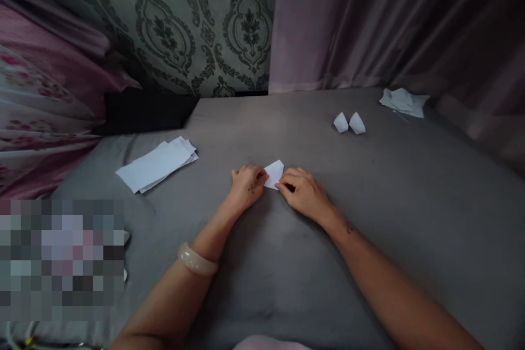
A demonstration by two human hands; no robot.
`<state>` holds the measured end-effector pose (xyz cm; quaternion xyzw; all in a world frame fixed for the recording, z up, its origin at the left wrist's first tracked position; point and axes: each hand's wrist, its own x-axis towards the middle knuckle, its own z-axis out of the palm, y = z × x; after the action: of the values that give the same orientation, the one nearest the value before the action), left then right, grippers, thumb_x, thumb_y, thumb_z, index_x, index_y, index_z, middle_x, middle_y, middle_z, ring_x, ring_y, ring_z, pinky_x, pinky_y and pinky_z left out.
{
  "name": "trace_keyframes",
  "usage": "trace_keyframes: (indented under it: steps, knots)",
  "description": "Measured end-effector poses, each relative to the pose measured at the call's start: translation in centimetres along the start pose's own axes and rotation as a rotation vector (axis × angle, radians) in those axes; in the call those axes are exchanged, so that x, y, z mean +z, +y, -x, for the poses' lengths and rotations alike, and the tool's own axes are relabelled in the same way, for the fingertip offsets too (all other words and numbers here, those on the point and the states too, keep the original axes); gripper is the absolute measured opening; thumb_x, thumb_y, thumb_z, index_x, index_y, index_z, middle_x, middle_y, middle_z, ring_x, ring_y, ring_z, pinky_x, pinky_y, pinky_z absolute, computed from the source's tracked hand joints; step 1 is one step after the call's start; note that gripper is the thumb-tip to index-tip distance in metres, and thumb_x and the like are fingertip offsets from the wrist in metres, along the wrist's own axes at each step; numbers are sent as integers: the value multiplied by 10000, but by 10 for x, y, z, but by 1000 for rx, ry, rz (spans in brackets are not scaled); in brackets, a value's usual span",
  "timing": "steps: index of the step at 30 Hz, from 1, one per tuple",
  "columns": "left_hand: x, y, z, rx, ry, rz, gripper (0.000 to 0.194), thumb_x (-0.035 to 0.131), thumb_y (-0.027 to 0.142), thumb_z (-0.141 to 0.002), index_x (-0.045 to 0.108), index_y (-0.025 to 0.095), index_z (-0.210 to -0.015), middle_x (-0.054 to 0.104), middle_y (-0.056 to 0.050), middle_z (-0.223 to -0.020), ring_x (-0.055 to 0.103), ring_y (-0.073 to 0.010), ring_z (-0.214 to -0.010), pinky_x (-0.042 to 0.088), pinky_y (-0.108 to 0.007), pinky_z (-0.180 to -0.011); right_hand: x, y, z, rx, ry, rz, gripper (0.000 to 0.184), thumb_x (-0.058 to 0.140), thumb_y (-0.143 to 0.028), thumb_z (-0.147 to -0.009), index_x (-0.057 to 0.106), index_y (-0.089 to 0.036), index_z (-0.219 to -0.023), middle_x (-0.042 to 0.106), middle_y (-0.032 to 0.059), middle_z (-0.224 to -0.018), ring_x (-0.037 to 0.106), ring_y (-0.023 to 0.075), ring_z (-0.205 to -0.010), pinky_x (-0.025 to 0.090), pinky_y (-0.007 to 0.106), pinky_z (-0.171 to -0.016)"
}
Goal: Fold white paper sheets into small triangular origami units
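A small folded piece of white paper [274, 173] lies on the grey bed sheet [369, 219] in the middle of the view. My left hand [247, 184] pinches its left edge with curled fingers. My right hand [302, 192] presses and pinches its right lower edge, fingers bent together. Both hands rest on the sheet. A pale bangle [196, 260] sits on my left forearm.
A stack of white paper sheets [157, 165] lies to the left. Two small folded paper pieces [349, 122] sit at the back right, with crumpled white paper [404, 101] beyond them. Patterned wallpaper and curtains close off the back; pink floral fabric hangs at left.
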<state>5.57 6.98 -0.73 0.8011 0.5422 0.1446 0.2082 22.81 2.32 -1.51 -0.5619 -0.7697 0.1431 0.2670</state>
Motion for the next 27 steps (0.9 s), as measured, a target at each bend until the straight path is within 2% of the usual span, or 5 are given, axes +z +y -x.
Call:
trace_keyframes:
  steps: [6,10,15,27]
  knots:
    - [2,0,0,-12,12,-4,159,511,264,-871,648,188,-849,671,-46,-869,569,-219,-889,331,-378,-819,1,0,-1,13,-11,30,110,646,-254,-834,632,-204,-736,634,13,-851,525,166,-825,423,306,-779]
    - [3,0,2,0,25,-28,161,499,276,-882,634,189,-869,664,-48,-881,564,-224,-895,329,-367,-798,1,1,-1,-15,-14,52,52,636,-256,-844,658,-211,-831,630,22,-878,526,173,-840,422,317,-789]
    - [6,0,3,11,37,-85,170,457,265,-902,607,187,-886,660,-57,-918,556,-228,-905,322,-357,-773,0,-1,2,-99,-43,110,200,544,-236,-905,677,-251,-1054,616,35,-932,509,181,-870,413,324,-801]
    - [9,2,1,-8,47,-136,159,448,258,-899,582,175,-877,655,-79,-943,549,-243,-929,314,-371,-771,-4,-3,1,-173,-85,191,266,459,-230,-945,677,-251,-1095,597,64,-934,499,197,-881,416,339,-761]
